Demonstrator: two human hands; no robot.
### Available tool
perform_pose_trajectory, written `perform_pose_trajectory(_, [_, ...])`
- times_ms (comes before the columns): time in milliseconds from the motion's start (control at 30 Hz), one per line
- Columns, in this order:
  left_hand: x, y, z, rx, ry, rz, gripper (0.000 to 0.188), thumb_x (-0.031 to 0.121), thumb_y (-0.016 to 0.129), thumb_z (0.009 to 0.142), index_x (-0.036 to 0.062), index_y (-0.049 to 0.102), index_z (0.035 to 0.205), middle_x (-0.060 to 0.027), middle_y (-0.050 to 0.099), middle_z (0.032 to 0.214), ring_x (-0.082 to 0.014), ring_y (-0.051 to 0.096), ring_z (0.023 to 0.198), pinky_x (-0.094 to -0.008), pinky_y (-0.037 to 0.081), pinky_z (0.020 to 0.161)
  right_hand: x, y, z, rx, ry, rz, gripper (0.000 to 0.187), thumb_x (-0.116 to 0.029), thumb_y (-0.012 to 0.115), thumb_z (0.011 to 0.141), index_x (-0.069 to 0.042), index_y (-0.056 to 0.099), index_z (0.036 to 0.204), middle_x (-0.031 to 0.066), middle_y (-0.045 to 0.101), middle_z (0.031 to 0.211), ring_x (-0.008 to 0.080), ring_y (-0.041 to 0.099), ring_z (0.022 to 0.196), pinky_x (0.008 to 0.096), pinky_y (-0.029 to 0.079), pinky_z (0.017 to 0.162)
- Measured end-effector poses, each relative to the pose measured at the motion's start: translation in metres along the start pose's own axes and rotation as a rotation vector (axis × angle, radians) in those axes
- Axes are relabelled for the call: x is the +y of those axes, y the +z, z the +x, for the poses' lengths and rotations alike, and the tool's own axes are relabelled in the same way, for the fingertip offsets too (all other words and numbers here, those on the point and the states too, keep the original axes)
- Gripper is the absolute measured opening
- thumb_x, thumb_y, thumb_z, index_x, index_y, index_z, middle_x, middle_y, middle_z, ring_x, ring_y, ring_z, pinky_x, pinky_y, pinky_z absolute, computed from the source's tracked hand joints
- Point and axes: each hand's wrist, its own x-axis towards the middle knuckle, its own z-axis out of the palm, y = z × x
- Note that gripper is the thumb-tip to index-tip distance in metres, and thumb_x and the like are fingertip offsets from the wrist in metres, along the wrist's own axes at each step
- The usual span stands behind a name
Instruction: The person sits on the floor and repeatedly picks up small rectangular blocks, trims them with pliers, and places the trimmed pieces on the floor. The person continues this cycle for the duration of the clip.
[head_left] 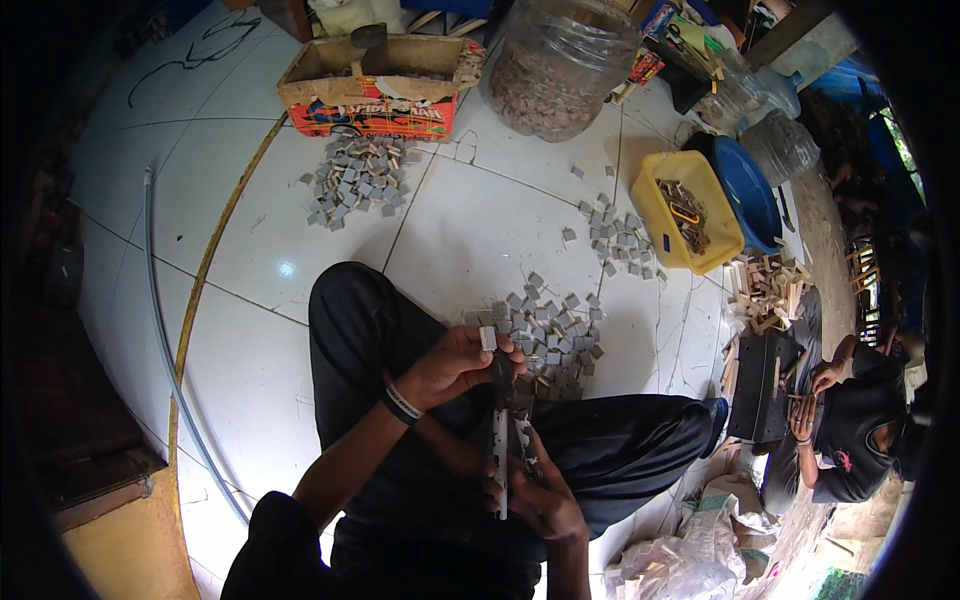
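Observation:
My left hand (445, 368), with bands at its wrist, pinches a small pale block (488, 338) between its fingers. My right hand (545, 503) is closed around the handles of a pair of dark pliers (501, 430), whose coating is chipped white. The jaws point up to the fingers of my left hand, just beside the block; whether they grip anything is hard to make out. Right beyond my hands lies a heap of small grey-topped wooden blocks (555, 330), between my crossed legs.
Two more piles of grey blocks lie farther off, one left (360, 180) and one right (620, 240). Behind them stand a cardboard box (375, 115), a clear plastic tub (560, 75), a yellow basin (715, 255) and a blue basin (750, 200). A co-worker (850, 430) sits at right.

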Motion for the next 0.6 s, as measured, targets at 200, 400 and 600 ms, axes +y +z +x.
perform_pose_trajectory(200, [0.004,0.005,-0.003,0.073,-0.032,0.095,0.027,0.015,0.075,0.099,0.0013,0.068,0.122,-0.0169,0.073,0.126,-0.0325,0.070,0.122,-0.0476,0.056,0.109,0.004,-0.004,-0.001,0.006,-0.003,-0.025,0.075,-0.005,0.054,0.106,-0.014,0.017,0.171,0.0136,0.059,0.123,0.0206,0.059,0.098,0.0373,0.052,0.082])
perform_pose_trajectory(400, [0.006,0.016,-0.003,0.127,-0.028,0.149,0.021,0.016,0.078,0.096,0.0064,0.064,0.108,-0.0153,0.072,0.122,-0.0273,0.072,0.111,-0.0426,0.056,0.103,0.008,0.006,0.010,0.265,-0.317,-1.193,0.072,0.004,0.055,0.101,-0.013,0.030,0.167,0.0206,0.059,0.126,0.0333,0.066,0.094,0.0445,0.056,0.081])
perform_pose_trajectory(600, [0.006,0.014,-0.002,0.093,-0.002,0.131,0.018,0.014,0.077,0.097,0.0084,0.062,0.105,-0.0126,0.071,0.119,-0.0248,0.069,0.109,-0.0411,0.052,0.101,0.011,0.027,0.013,0.489,-0.139,-1.508,0.077,0.013,0.054,0.094,-0.013,0.036,0.164,0.0281,0.061,0.127,0.0428,0.068,0.107,0.0441,0.057,0.090])
